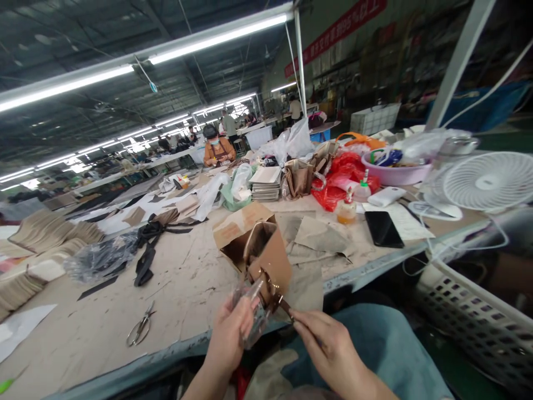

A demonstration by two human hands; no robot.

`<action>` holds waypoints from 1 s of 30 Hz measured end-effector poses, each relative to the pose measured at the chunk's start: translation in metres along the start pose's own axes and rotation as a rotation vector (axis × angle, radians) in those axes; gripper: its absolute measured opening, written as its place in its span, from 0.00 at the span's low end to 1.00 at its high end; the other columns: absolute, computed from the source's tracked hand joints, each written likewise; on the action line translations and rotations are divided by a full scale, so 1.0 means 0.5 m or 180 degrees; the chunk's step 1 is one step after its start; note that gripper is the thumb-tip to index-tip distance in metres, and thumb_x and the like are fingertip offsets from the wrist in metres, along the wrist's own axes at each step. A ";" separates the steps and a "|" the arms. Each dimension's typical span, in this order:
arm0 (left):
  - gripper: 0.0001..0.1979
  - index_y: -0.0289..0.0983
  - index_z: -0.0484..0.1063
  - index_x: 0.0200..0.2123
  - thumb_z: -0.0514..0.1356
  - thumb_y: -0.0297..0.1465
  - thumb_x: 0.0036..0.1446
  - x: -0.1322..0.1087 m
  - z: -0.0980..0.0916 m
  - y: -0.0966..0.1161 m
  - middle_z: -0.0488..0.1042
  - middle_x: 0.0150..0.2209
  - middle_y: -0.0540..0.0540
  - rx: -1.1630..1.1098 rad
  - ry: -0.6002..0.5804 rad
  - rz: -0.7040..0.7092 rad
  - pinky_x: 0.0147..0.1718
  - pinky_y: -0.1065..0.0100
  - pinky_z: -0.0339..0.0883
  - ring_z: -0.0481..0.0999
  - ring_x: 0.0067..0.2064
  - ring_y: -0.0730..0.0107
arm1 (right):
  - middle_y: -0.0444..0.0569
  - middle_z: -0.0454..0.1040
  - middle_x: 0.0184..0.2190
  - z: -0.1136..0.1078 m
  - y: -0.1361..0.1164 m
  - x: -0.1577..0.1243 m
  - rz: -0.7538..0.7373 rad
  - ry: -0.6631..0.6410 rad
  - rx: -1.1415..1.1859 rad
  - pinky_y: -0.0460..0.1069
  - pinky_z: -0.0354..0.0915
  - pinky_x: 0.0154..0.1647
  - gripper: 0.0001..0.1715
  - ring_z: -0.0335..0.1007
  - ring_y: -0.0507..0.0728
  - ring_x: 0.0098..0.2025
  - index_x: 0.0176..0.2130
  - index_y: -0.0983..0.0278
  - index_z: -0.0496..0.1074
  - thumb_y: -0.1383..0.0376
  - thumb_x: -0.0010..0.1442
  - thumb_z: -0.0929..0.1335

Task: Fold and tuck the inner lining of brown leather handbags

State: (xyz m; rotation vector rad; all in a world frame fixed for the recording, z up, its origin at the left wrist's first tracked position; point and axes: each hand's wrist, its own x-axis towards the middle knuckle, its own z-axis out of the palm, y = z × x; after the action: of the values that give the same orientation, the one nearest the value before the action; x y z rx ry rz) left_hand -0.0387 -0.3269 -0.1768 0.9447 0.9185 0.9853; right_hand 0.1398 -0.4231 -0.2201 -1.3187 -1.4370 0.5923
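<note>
My left hand [236,322] is closed on a crinkled clear plastic bag [255,329] near the table's front edge. My right hand [327,340] pinches the end of a narrow brown strap [285,306] with shiny metal fittings. The strap's other end runs toward the plastic and a cluster of brown straps and metal pieces, where details blur together. Just beyond both hands stands a tan, box-like brown piece [272,260], upright and slightly tilted. An open cardboard box [239,225] sits directly behind it, partly hidden.
Scissors [141,328] lie on the table at left. Stacked tan pieces [50,233] fill the far left. A phone [383,229], a small bottle of amber liquid [346,213] and a white fan [487,180] are at right. A white basket [474,311] stands below. A co-worker [219,149] sits farther back.
</note>
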 end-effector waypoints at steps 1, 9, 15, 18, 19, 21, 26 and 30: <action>0.11 0.33 0.69 0.36 0.62 0.35 0.54 0.002 -0.001 0.020 0.54 0.11 0.62 -0.0417 -0.0047 -0.0062 0.40 0.67 0.71 0.52 0.13 0.86 | 0.51 0.76 0.39 -0.013 0.017 -0.006 0.0168 0.0250 0.0178 0.49 0.69 0.42 0.15 0.72 0.57 0.40 0.46 0.58 0.74 0.62 0.61 0.64; 0.12 0.31 0.64 0.47 0.54 0.29 0.62 0.000 -0.045 0.076 0.56 0.14 0.62 -0.2474 -0.0535 -0.0244 0.40 0.78 0.72 0.60 0.14 0.87 | 0.51 0.75 0.33 -0.101 0.109 -0.010 0.1686 0.1819 0.1713 0.51 0.70 0.36 0.29 0.70 0.56 0.33 0.46 0.64 0.75 0.47 0.53 0.67; 0.17 0.32 0.60 0.49 0.59 0.24 0.57 -0.026 -0.048 0.029 0.61 0.18 0.61 -0.2638 -0.0857 -0.0411 0.26 0.85 0.68 0.65 0.17 0.86 | 0.53 0.75 0.38 -0.120 0.064 0.049 0.1333 0.1595 0.2374 0.52 0.69 0.36 0.34 0.71 0.57 0.36 0.50 0.63 0.71 0.48 0.49 0.71; 0.20 0.33 0.58 0.50 0.60 0.22 0.55 -0.035 -0.042 0.023 0.61 0.18 0.61 -0.2691 -0.0945 -0.0543 0.24 0.85 0.66 0.66 0.18 0.86 | 0.53 0.74 0.40 -0.123 0.049 0.074 0.1329 0.1434 0.2449 0.51 0.69 0.34 0.36 0.71 0.57 0.36 0.52 0.63 0.69 0.49 0.48 0.72; 0.21 0.33 0.57 0.50 0.60 0.22 0.55 -0.037 -0.040 0.023 0.60 0.18 0.61 -0.2710 -0.0966 -0.0589 0.23 0.85 0.66 0.66 0.18 0.86 | 0.53 0.73 0.40 -0.123 0.046 0.080 0.1346 0.1367 0.2457 0.51 0.69 0.34 0.36 0.71 0.56 0.35 0.52 0.63 0.69 0.50 0.47 0.72; 0.20 0.33 0.57 0.50 0.59 0.22 0.56 -0.041 -0.036 0.027 0.59 0.18 0.62 -0.2754 -0.0991 -0.0647 0.21 0.86 0.64 0.64 0.18 0.86 | 0.52 0.73 0.40 -0.122 0.042 0.085 0.1320 0.1185 0.2489 0.50 0.69 0.33 0.36 0.70 0.55 0.34 0.52 0.64 0.69 0.50 0.47 0.72; 0.14 0.36 0.57 0.48 0.54 0.22 0.59 -0.053 -0.028 0.038 0.56 0.19 0.61 -0.2522 -0.0835 -0.0687 0.22 0.85 0.65 0.61 0.17 0.86 | 0.47 0.72 0.33 -0.114 0.043 0.084 0.1129 0.1024 0.2334 0.47 0.67 0.29 0.32 0.68 0.51 0.28 0.51 0.64 0.68 0.50 0.51 0.69; 0.12 0.35 0.58 0.48 0.52 0.23 0.61 -0.060 -0.026 0.038 0.56 0.18 0.61 -0.2442 -0.0698 -0.0696 0.21 0.85 0.64 0.60 0.16 0.86 | 0.44 0.69 0.25 -0.113 0.055 0.088 0.1008 0.1117 0.1637 0.45 0.65 0.24 0.21 0.67 0.51 0.24 0.38 0.65 0.72 0.51 0.55 0.66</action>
State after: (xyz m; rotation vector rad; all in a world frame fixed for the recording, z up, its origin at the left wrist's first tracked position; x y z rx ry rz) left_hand -0.0641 -0.3475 -0.1576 0.2826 0.3834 0.9147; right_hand 0.2089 -0.3908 -0.2100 -1.1631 -0.7277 0.8263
